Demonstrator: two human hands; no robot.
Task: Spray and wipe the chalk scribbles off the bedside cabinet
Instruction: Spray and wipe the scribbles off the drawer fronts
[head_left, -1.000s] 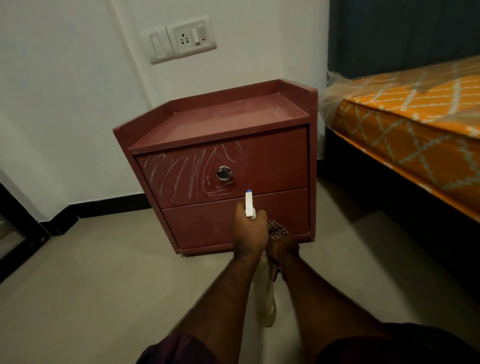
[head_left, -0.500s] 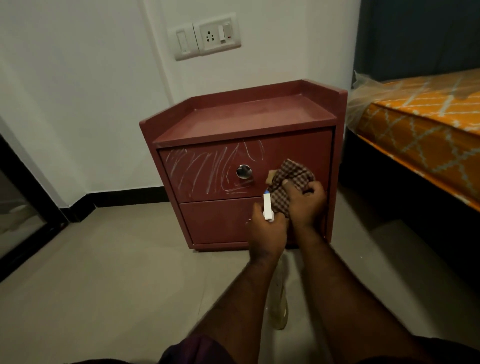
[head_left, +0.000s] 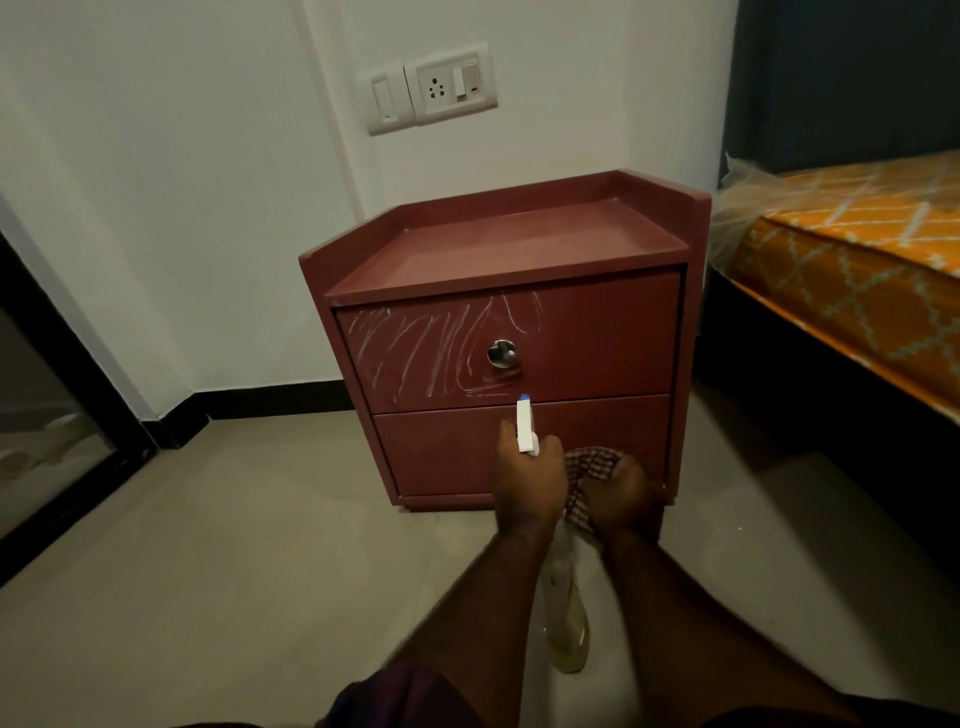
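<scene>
A dark red bedside cabinet (head_left: 597, 332) stands against the white wall. White chalk scribbles (head_left: 415, 348) cover the left half of its upper drawer, around the round metal knob (head_left: 501, 354). My left hand (head_left: 527, 483) grips a clear spray bottle (head_left: 566, 613); its white nozzle with a blue tip (head_left: 524, 423) points at the drawer front. My right hand (head_left: 621, 499) holds a bunched checked cloth (head_left: 589, 467) low, in front of the lower drawer, close beside my left hand.
An orange patterned mattress (head_left: 857, 270) on a dark bed frame lies to the right of the cabinet. A switch and socket plate (head_left: 431, 91) is on the wall above. A dark-framed glass panel (head_left: 47, 415) stands at the left. Grey floor tiles (head_left: 234, 571) spread in front.
My right hand has dropped with the cloth from the upper drawer down to the lower drawer front. The view has shifted so the cabinet sits further right.
</scene>
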